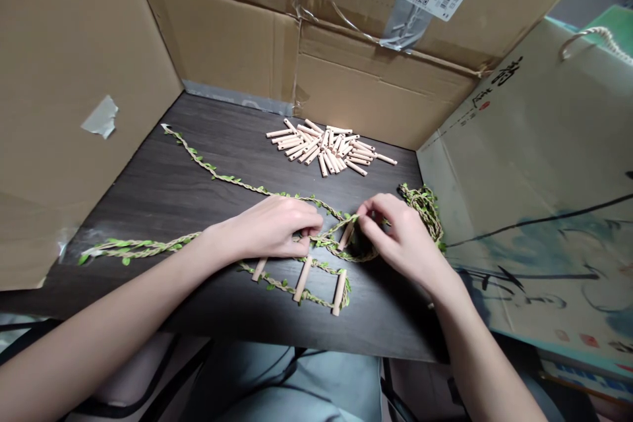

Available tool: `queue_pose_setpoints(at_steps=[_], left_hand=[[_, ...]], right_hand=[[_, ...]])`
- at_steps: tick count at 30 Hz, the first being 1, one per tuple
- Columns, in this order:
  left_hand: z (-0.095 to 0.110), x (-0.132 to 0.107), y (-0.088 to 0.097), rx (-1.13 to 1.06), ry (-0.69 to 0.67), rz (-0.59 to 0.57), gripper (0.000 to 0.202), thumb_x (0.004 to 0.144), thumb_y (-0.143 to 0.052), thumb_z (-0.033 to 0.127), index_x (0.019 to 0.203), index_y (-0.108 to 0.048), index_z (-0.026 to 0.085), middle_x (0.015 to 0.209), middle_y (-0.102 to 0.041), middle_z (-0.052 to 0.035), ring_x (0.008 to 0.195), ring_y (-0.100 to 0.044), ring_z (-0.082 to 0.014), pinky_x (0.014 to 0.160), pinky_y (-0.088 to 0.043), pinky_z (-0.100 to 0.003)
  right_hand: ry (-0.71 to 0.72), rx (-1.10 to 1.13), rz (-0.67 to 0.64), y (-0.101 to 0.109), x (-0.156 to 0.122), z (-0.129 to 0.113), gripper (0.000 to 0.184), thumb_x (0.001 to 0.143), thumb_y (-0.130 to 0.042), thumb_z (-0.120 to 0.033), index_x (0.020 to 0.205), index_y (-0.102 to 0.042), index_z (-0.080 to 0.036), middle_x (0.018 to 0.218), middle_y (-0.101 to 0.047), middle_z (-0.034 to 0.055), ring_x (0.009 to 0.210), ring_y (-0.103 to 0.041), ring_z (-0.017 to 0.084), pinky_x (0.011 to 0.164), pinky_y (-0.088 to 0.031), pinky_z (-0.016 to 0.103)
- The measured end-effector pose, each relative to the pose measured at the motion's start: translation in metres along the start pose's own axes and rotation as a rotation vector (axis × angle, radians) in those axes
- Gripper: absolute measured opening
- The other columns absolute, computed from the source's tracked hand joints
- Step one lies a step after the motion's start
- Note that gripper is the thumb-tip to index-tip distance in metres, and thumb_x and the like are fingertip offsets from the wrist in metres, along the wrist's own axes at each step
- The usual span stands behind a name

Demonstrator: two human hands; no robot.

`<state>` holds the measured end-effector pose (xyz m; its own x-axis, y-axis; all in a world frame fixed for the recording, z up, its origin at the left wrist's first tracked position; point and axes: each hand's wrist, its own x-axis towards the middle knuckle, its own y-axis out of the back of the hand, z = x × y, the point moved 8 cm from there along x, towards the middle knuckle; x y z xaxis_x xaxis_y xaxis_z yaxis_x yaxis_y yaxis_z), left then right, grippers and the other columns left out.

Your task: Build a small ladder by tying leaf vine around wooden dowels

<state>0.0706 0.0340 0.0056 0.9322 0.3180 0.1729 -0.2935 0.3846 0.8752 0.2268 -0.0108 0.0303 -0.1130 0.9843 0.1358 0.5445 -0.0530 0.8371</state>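
My left hand [270,227] and my right hand [400,237] meet over a green leaf vine [212,171] twisted on brown twine, and both pinch it. Between my fingertips, a short wooden dowel [346,235] sits in the vine. Nearer me, a ladder of vine [287,287] holds several dowel rungs, lying flat on the table. The spare vine forms a tangled coil [425,211] to the right of my right hand. Farther back lies a loose pile of pale wooden dowels [321,148], out of reach of my fingers.
Cardboard panels [386,99] wall the dark wood tabletop [237,125] at the left and back. A printed paper bag [514,211] with a rope handle stands at the right. My lap and a chair show below the table's near edge.
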Motion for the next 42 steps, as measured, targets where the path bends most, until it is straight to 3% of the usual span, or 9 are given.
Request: queue_pose_setpoints(at_steps=[4,8,12,15,20,27,35,39,42], left_hand=[[-0.002,0.0,-0.001,-0.006,0.023,-0.028,0.013,0.074,-0.056,0.007,0.078,-0.059,0.02,0.075,-0.06,0.0021,0.069,-0.053,-0.0146,0.066,-0.035,-0.025],[-0.003,0.0,-0.001,-0.01,0.044,-0.026,0.012,0.076,-0.057,0.008,0.077,-0.06,0.02,0.075,-0.062,0.0021,0.07,-0.054,-0.015,0.068,-0.036,-0.025],[-0.004,-0.001,-0.001,-0.014,0.061,-0.028,0.013,0.078,-0.058,0.008,0.081,-0.063,0.02,0.076,-0.064,0.0023,0.07,-0.057,-0.0152,0.068,-0.038,-0.026],[-0.004,-0.001,0.0,-0.007,0.064,-0.023,0.012,0.08,-0.059,0.009,0.083,-0.064,0.02,0.077,-0.066,0.0022,0.072,-0.058,-0.0156,0.069,-0.038,-0.026],[-0.005,-0.001,-0.001,-0.004,0.077,-0.048,0.01,0.083,-0.057,0.011,0.083,-0.06,0.02,0.079,-0.065,0.0022,0.072,-0.057,-0.0156,0.069,-0.037,-0.026],[-0.005,-0.001,-0.001,-0.015,0.085,-0.08,0.01,0.08,-0.056,0.01,0.081,-0.058,0.02,0.078,-0.063,0.0026,0.071,-0.056,-0.0152,0.068,-0.036,-0.027],[-0.001,-0.001,0.01,-0.142,0.152,0.057,0.032,0.089,-0.063,0.023,0.121,-0.061,0.021,0.11,-0.069,-0.0024,0.095,-0.065,-0.0191,0.086,-0.046,-0.028],[0.014,0.005,-0.001,-0.229,0.097,0.051,0.052,0.088,-0.075,0.053,0.124,-0.063,0.018,0.122,-0.067,-0.0104,0.112,-0.063,-0.0277,0.098,-0.049,-0.036],[0.023,0.009,-0.011,-0.279,0.058,0.073,0.055,0.088,-0.076,0.054,0.13,-0.063,0.02,0.14,-0.062,-0.0128,0.133,-0.054,-0.0337,0.114,-0.043,-0.045]], right_hand=[[-0.225,-0.103,0.277,0.024,-0.003,0.026,0.012,0.092,-0.054,-0.023,0.081,-0.057,-0.022,0.076,-0.063,0.0023,0.068,-0.054,0.019,0.068,-0.038,0.033],[-0.128,-0.358,0.358,0.029,-0.003,0.023,0.012,0.094,-0.053,-0.021,0.096,-0.065,-0.019,0.097,-0.068,0.0129,0.093,-0.058,0.03,0.079,-0.041,0.041],[0.177,-0.31,0.161,0.003,-0.001,-0.002,0.035,0.099,-0.053,-0.016,0.132,-0.063,-0.022,0.137,-0.063,0.0152,0.123,-0.051,0.035,0.096,-0.042,0.049],[0.329,-0.238,-0.053,-0.026,-0.003,-0.021,0.03,0.105,-0.054,-0.022,0.132,-0.066,-0.027,0.139,-0.064,0.0101,0.126,-0.049,0.032,0.099,-0.041,0.048],[0.318,-0.254,-0.115,-0.041,-0.004,-0.025,0.024,0.109,-0.05,-0.028,0.111,-0.073,-0.021,0.123,-0.069,0.0111,0.111,-0.051,0.028,0.089,-0.04,0.042],[0.166,-0.248,0.013,-0.014,0.001,-0.008,0.017,0.104,-0.053,-0.023,0.097,-0.068,-0.019,0.093,-0.072,0.0084,0.094,-0.057,0.026,0.087,-0.038,0.042],[-0.147,0.77,0.059,-0.017,-0.005,-0.002,0.02,0.104,-0.059,-0.042,0.11,-0.056,-0.024,0.084,-0.073,0.0016,0.072,-0.07,0.018,0.068,-0.055,0.032],[-0.108,1.171,0.08,-0.021,-0.003,-0.017,0.025,0.1,-0.067,-0.044,0.11,-0.051,-0.026,0.093,-0.078,0.0024,0.084,-0.077,0.02,0.07,-0.063,0.032],[-0.056,1.323,0.104,-0.016,0.003,-0.033,0.024,0.099,-0.069,-0.04,0.107,-0.05,-0.027,0.103,-0.08,0.0022,0.096,-0.078,0.02,0.081,-0.067,0.035]])
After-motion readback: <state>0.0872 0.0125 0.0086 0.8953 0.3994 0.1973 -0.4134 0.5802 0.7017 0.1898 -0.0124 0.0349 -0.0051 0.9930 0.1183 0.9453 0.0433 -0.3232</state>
